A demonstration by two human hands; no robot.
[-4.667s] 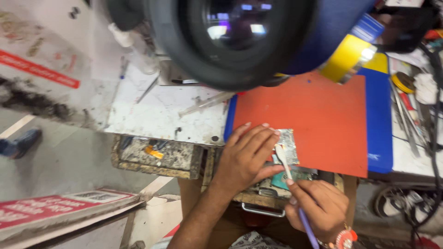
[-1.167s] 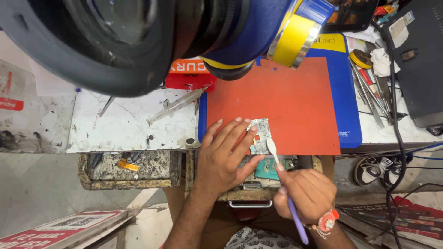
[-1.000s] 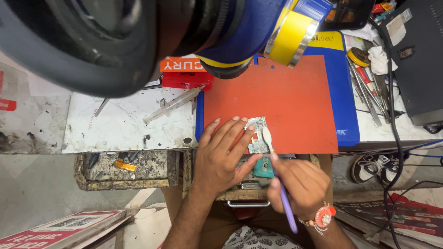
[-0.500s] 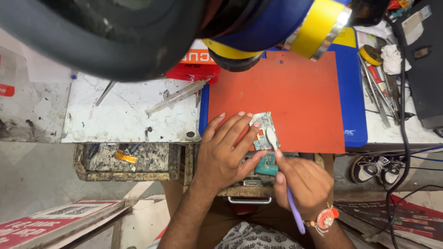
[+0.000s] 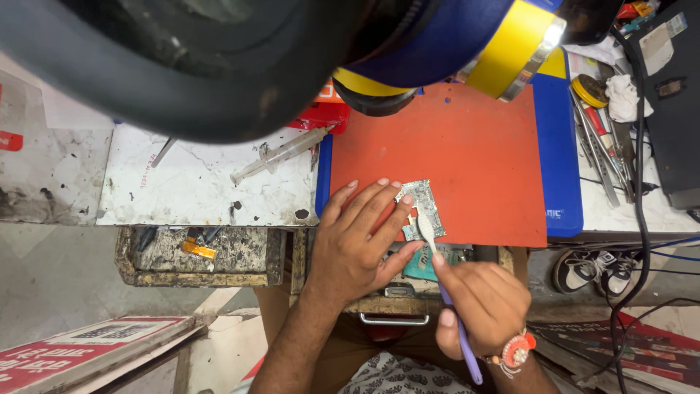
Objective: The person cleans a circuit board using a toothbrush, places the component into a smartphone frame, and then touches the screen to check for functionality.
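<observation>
On orange mat (image 5: 467, 146): my left hand (image 5: 357, 241) spread, pinning circuit board (image 5: 421, 209); right hand (image 5: 481, 306) pinching toothbrush (image 5: 437, 270), scrubbing board; cleaning underway, not finished.

The left hand (image 5: 359, 241) lies palm down, fingers spread and stretched forward, its forearm running back toward the body. The right hand (image 5: 477, 303) sits just beside it, nearer the body, fingers curled into a pinch grip with thumb and forefinger pressed together, wrist bent slightly inward.
</observation>
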